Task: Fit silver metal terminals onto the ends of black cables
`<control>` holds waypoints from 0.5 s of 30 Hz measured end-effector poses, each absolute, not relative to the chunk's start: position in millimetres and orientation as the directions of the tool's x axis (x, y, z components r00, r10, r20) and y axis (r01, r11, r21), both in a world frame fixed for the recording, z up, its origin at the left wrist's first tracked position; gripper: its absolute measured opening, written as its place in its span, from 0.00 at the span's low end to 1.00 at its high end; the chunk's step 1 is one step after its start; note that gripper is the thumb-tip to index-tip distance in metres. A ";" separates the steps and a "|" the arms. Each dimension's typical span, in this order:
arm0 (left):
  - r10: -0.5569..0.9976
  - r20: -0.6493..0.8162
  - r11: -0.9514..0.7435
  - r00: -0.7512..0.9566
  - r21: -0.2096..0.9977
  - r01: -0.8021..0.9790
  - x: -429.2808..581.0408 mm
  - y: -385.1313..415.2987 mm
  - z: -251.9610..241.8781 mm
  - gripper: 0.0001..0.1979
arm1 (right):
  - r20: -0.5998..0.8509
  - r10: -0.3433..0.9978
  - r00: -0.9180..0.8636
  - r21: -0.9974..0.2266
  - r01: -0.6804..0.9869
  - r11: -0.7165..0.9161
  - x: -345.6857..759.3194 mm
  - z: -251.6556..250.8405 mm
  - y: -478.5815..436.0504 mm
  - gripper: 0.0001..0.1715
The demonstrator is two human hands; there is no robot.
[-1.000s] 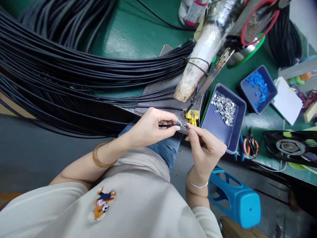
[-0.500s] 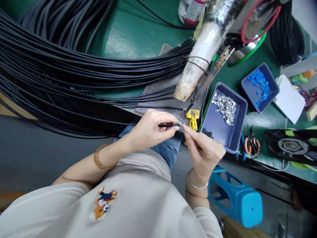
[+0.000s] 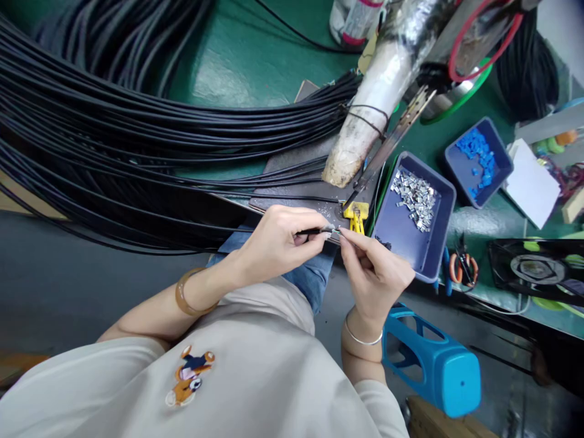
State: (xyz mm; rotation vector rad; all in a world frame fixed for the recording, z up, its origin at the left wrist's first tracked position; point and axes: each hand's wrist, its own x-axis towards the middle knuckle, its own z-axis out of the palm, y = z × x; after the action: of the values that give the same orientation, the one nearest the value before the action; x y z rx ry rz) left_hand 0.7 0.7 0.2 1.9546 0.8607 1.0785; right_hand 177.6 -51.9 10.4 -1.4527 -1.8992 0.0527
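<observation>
In the head view, we see the left hand (image 3: 285,243) stretched inward, its grip closed around a thin black cable (image 3: 311,231) at the near edge of the green surface (image 3: 246,58). The right hand (image 3: 376,267) curls toward the cable's tip, too small and blurred for us to tell whether that grip pinches it.

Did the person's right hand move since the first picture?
Yes, the right hand moved slightly left in the picture, judged against the tray. Dark bits in its corner, hidden then, now peek out.
</observation>
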 end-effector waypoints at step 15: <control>0.820 0.431 -0.509 0.378 0.850 0.135 2.3 -7.6 4.2 0.04 | 0.189 0.952 0.239 -0.906 0.418 0.075 177.8 13.1 -47.4 0.08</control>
State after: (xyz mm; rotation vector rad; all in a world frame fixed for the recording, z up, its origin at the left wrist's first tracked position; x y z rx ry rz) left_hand 2.3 -7.6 4.2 1.8928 0.8253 1.1639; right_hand 177.8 -47.4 13.1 -1.5136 -1.3430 0.6740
